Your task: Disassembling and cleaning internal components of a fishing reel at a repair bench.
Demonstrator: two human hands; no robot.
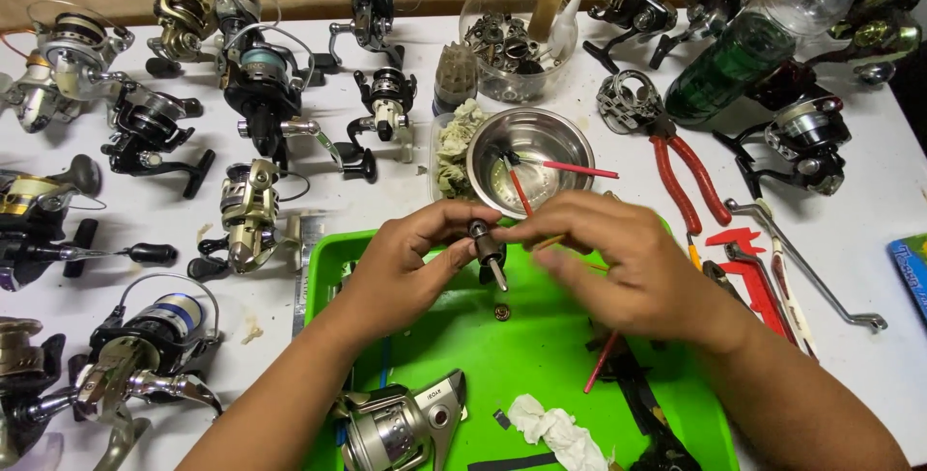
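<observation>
Dark metal with a bright steel shaft, the small reel part [486, 251] sits pinched between the thumb and fingers of the left hand [406, 273], held above the green tray [463, 355] just in front of the steel bowl [531, 148]. The right hand [618, 263] closes its fingertips on a thin yellowish stick [552, 241] whose tip meets the part. A tiny ring-shaped piece [502, 313] lies loose on the tray directly below, and a silver reel body [396, 428] and a crumpled white tissue [555, 428] rest nearer the person. Red-handled pliers [690, 181] lie to the right, and many fishing reels, such as a gold one [249, 215], crowd the white table [386, 201] to the left. The part is small and likely greasy, so it could slip from the pinch and roll among the clutter; the loose ring could be knocked off the tray by a wrist. The right hand is blurred, so what the stick does at the part cannot be made out, and the palm hides much of the stick. Reels at the left edge and the tray's near edge are cut off.
</observation>
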